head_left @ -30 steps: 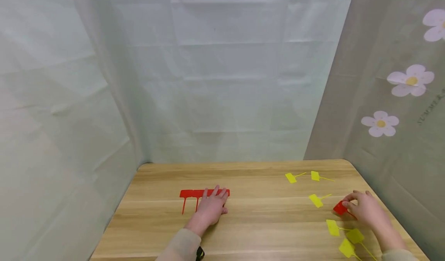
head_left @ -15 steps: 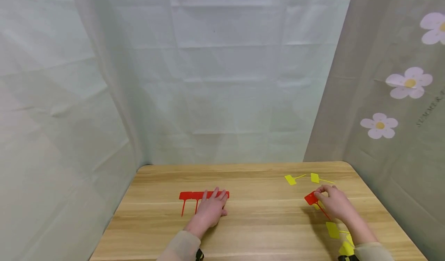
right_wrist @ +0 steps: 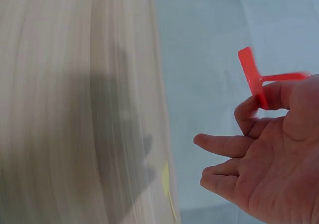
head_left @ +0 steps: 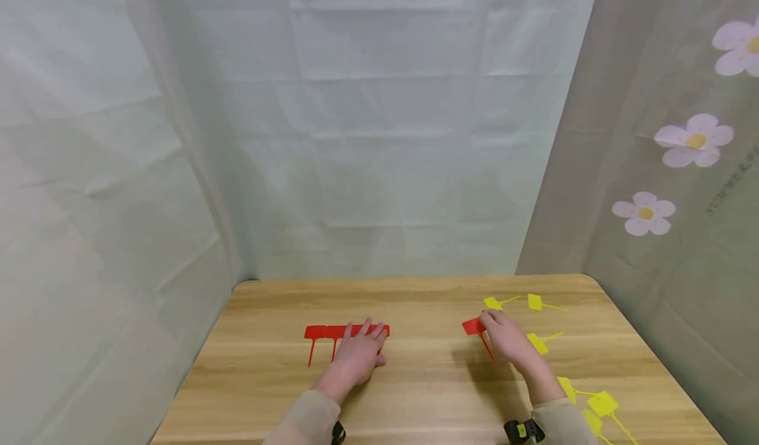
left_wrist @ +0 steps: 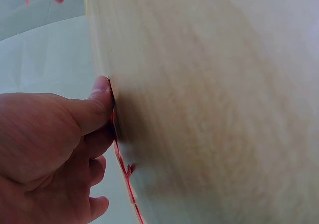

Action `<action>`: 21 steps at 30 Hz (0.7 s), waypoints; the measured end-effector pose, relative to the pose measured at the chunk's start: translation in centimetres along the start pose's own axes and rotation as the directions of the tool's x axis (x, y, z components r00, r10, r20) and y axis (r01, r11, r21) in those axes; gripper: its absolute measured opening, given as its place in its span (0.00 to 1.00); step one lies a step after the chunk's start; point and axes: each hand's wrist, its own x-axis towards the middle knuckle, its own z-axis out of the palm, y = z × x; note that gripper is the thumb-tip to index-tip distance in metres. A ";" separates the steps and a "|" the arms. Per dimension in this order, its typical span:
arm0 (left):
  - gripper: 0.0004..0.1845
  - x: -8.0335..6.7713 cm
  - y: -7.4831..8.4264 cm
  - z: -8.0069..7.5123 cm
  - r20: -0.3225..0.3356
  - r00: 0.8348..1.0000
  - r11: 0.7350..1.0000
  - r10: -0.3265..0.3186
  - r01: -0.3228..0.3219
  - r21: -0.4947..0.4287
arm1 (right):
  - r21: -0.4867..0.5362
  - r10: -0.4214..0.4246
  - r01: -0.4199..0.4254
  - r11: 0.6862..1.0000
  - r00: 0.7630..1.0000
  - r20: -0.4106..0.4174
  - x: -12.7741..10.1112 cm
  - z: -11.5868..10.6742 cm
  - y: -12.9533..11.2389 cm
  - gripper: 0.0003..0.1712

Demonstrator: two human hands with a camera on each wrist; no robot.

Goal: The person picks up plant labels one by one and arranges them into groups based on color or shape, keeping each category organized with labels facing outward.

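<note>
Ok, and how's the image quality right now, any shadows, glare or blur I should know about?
Head view: soft light, with a shadow on the table below the right hand; left wrist view: pale, washed-out tabletop at upper right, darker shading beside the left hand; right wrist view: a broad shadow across the wood, and the pinched red tag smears toward its stem tip.

The left forearm [head_left: 305,420] reaches in from the bottom, angled forward and to the right; its hand, the left hand [head_left: 358,356], lies low with its back up, fingers spread and mostly straight, thumb out to the side. The right forearm [head_left: 538,377] slants forward and to the left, and the right hand [head_left: 508,339] is raised, thumb and index finger bent together in a pinch, the other fingers extended loosely apart from them. The hands are well apart.
</note>
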 end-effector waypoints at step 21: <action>0.35 0.4 -0.1 0.2 0.005 1.000 1.000 -0.016 0.016 -0.001 | 0.115 -0.064 0.067 0.991 0.998 -0.026 1.3 5.7 -3.0 0.09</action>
